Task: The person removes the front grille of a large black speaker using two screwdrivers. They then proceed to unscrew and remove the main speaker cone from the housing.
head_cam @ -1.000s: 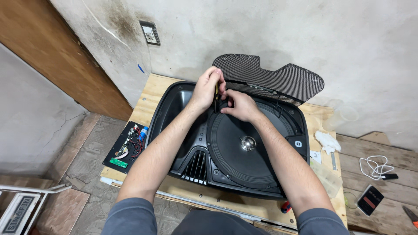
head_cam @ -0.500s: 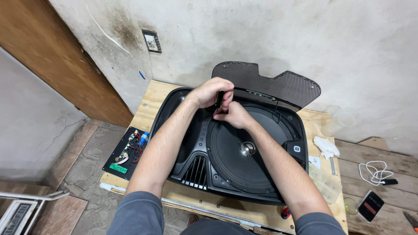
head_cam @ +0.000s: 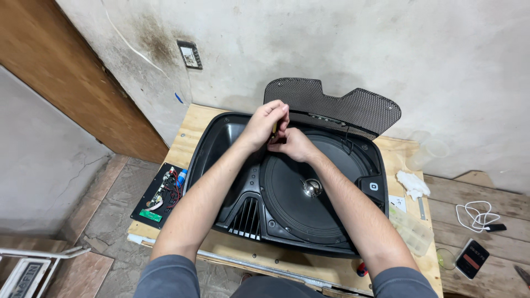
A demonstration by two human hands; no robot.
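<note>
Speaker cabinet (head_cam: 287, 204) lay on the bench (head_cam: 193, 127). Left hand (head_cam: 265, 122) gripped a yellow-handled screwdriver (head_cam: 274, 128) at its far rim. Right hand (head_cam: 295, 146) pinched the tip.

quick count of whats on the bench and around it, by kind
speaker cabinet: 1
speaker cone: 1
mesh grille: 1
circuit board panel: 1
white cloth: 1
clear plastic box: 1
white cable: 1
phone: 1
total: 8

Black speaker cabinet (head_cam: 248, 209) lying face-up under both hands; yellow-handled screwdriver (head_cam: 274, 128) upright inside left hand (head_cam: 266, 122), at cone's upper rim.
</note>
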